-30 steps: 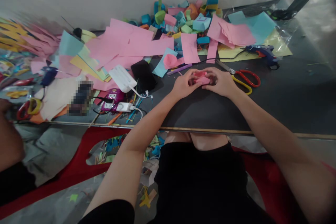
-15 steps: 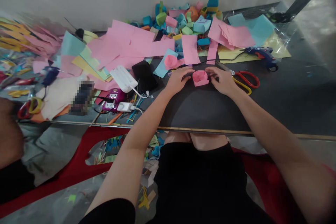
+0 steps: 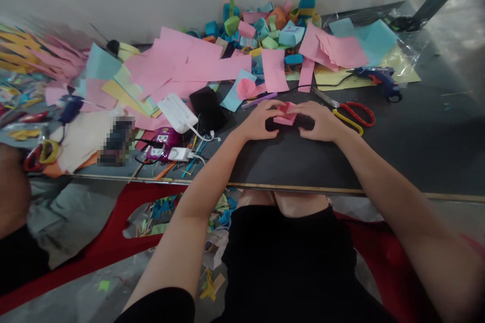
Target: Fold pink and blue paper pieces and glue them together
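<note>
Left hand (image 3: 262, 120) and right hand (image 3: 319, 119) half-curled, thumbs apart from fingers. Pink paper box (image 3: 285, 119) between them, fingertips at rim; cannot tell whether gripped. Advise light, even pressure: walls probably crease easily.

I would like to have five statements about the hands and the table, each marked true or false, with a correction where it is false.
1. The left hand and the right hand have fingers at a small pink paper box. True.
2. This box is left of the left hand. False: it is between the two hands.
3. The scissors have one red and one yellow handle. True.
4. The right hand holds the scissors. False: they lie on the table.
5. A blue glue gun lies partly on yellow paper. True.
</note>
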Tool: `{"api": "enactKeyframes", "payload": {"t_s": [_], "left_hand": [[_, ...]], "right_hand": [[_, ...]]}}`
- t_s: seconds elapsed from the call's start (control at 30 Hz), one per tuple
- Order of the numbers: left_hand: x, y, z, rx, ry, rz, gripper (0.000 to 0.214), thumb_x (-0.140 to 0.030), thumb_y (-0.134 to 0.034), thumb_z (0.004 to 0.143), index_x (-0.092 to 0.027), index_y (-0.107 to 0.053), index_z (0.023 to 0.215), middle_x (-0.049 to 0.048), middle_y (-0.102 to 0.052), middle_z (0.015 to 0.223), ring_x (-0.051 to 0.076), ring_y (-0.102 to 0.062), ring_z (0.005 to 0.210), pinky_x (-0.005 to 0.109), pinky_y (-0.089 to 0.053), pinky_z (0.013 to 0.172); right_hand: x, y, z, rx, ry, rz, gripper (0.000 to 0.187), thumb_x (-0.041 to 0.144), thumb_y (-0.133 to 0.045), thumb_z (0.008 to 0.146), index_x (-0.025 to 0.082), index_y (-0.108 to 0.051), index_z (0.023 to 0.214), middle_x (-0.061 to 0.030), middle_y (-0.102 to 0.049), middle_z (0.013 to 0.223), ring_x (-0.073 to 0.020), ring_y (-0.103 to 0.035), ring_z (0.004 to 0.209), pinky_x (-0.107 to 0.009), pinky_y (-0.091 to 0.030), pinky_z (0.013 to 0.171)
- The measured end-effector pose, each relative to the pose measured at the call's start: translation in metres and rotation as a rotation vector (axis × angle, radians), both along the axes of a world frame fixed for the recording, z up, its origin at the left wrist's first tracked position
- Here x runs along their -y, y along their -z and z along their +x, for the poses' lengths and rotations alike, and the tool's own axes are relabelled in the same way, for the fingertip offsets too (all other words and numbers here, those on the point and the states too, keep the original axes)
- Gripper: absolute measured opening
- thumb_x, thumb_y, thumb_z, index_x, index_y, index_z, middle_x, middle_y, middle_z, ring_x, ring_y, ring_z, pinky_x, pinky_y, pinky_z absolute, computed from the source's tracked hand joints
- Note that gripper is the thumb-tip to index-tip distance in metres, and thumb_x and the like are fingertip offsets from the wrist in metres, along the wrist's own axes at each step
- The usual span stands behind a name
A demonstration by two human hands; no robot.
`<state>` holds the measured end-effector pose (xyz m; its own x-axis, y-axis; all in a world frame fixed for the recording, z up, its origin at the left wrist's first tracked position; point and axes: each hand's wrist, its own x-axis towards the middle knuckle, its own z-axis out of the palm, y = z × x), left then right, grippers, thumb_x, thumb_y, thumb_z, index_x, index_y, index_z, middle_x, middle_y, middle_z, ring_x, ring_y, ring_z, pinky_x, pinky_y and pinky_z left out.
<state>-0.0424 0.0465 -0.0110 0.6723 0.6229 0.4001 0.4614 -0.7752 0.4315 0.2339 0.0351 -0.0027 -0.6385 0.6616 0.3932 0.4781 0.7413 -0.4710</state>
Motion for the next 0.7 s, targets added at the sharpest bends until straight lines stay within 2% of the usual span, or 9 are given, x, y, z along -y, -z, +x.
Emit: {"api": "enactKeyframes", "payload": {"t_s": [0.17,0.27,0.43,0.57,0.7], "left_hand": [[-0.003,0.006,0.006,0.018,-0.102,-0.041,0.021,-0.035,-0.083,0.089,-0.022,-0.075,0.102,0.008,-0.075,0.117,0.025,-0.071,0.115,0.048,-0.055,0.106],[-0.004,0.008,0.009,0.04,-0.134,-0.015,0.022,-0.041,-0.08,0.092,-0.02,-0.074,0.089,0.008,-0.076,0.11,0.024,-0.071,0.11,0.046,-0.056,0.101],[-0.001,0.006,0.012,0.069,-0.196,-0.005,0.035,-0.04,-0.073,0.097,-0.019,-0.066,0.07,0.0075,-0.075,0.108,0.023,-0.07,0.106,0.046,-0.054,0.101],[0.0,0.008,0.015,0.103,-0.236,-0.026,0.038,-0.042,-0.069,0.099,-0.019,-0.067,0.069,0.0076,-0.074,0.106,0.022,-0.068,0.106,0.045,-0.053,0.102],[0.0,0.014,0.018,0.141,-0.288,-0.072,0.038,-0.043,-0.068,0.098,-0.019,-0.068,0.069,0.008,-0.072,0.105,0.022,-0.067,0.104,0.046,-0.053,0.103]], "right_hand": [[0.003,0.004,-0.007,0.028,0.118,-0.081,0.056,0.04,-0.081,0.081,0.031,-0.07,0.136,-0.0092,-0.08,0.114,-0.0324,-0.074,0.099,-0.053,-0.057,0.094],[0.004,0.003,-0.012,-0.027,0.15,-0.118,0.047,0.04,-0.077,0.087,0.03,-0.071,0.133,-0.0078,-0.082,0.104,-0.0314,-0.075,0.096,-0.051,-0.057,0.094],[0.008,-0.003,-0.016,-0.079,0.196,-0.168,0.05,0.041,-0.075,0.087,0.026,-0.067,0.134,-0.0036,-0.08,0.087,-0.0259,-0.074,0.08,-0.042,-0.057,0.084],[0.01,-0.006,-0.016,-0.109,0.191,-0.158,0.054,0.032,-0.072,0.081,0.023,-0.063,0.134,-0.0027,-0.079,0.086,-0.0239,-0.073,0.078,-0.039,-0.056,0.079],[0.013,-0.005,-0.018,-0.122,0.194,-0.162,0.057,0.029,-0.07,0.08,0.025,-0.058,0.136,-0.001,-0.077,0.087,-0.0229,-0.072,0.077,-0.038,-0.055,0.078]]}}
